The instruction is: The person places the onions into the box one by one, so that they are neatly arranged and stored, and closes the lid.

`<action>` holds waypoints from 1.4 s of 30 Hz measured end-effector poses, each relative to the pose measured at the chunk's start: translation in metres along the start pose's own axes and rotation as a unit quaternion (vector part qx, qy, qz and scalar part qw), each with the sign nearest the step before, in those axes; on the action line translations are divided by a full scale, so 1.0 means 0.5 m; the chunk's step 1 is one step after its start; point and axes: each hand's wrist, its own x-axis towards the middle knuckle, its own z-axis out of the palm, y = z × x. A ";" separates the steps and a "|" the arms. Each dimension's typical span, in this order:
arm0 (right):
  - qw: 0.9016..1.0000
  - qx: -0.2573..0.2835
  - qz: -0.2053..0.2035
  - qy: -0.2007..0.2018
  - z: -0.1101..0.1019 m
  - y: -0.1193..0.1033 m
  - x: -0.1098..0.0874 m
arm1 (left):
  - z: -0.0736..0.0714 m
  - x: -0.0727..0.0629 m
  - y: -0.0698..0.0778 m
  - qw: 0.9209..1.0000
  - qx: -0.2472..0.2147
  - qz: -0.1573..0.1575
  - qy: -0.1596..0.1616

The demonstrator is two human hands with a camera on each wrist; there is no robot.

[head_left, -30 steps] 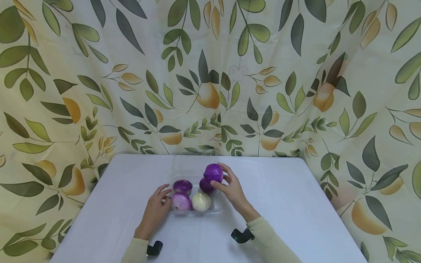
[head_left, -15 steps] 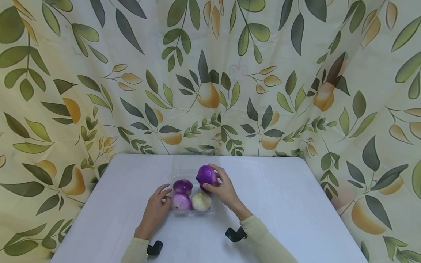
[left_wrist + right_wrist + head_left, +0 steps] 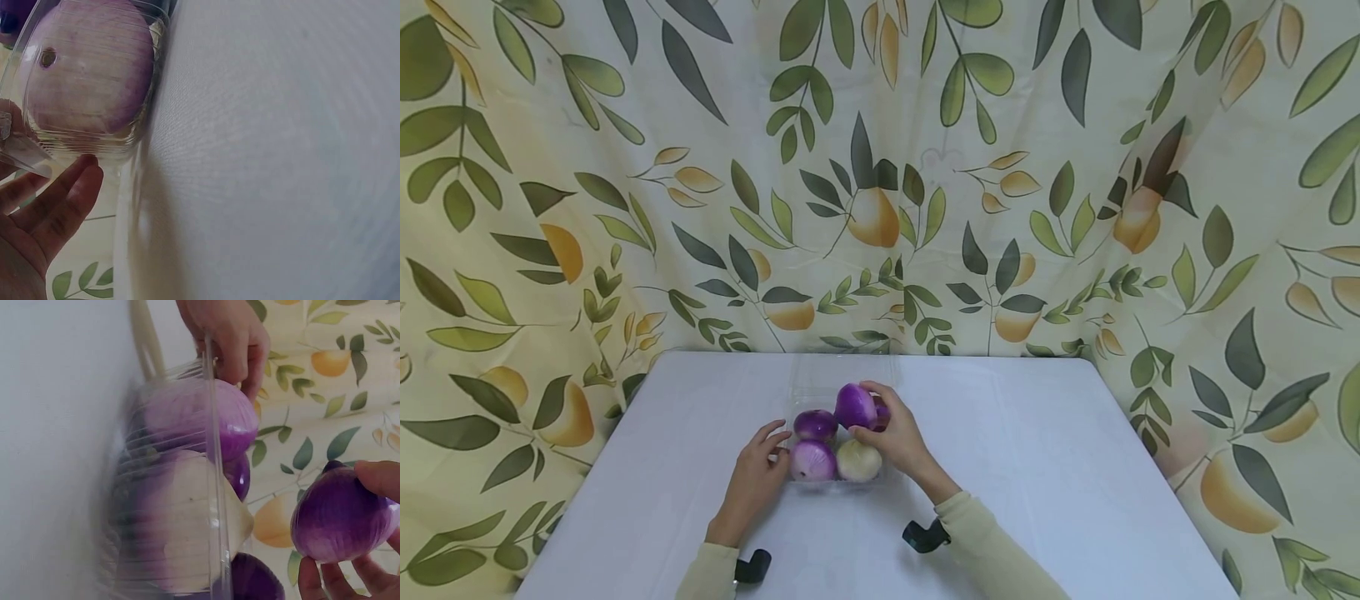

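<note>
Your right hand (image 3: 895, 433), thumb and fingers pinching a purple onion (image 3: 854, 407), has swung toward nine o'clock; the onion hangs above the clear box's (image 3: 214, 512) twelve o'clock side, not yet set down. Together they partly hide another onion (image 3: 882, 412). Whether your left hand (image 3: 758, 471), at nine o'clock, grips the box, I can't tell.

I see soft, slightly dim light across the worktop (image 3: 1037, 442); my wrist views run darker, with a soft-edged shadow, faint glints on the plastic box (image 3: 214, 487) and smeared detail.
</note>
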 end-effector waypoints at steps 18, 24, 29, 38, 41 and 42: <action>0.992 -0.117 -0.053 -0.001 0.027 0.013 0.000 | -0.001 0.001 0.000 1.000 0.002 -0.002 -0.001; 0.985 -0.153 -0.074 0.005 0.034 0.027 0.001 | -0.004 0.001 0.001 1.000 -0.004 -0.016 -0.014; 0.982 -0.166 -0.085 0.006 0.037 0.033 0.003 | -0.006 0.001 0.001 1.000 -0.007 -0.019 -0.018; 0.977 -0.194 -0.093 0.004 0.045 0.042 0.007 | -0.002 0.001 -0.004 1.000 -0.010 -0.003 -0.007; 0.975 -0.201 -0.096 0.001 0.047 0.044 0.007 | 0.000 0.001 -0.007 1.000 -0.011 0.003 -0.004; 0.975 -0.202 -0.095 0.001 0.047 0.044 0.006 | -0.001 0.001 -0.006 1.000 -0.012 0.003 -0.004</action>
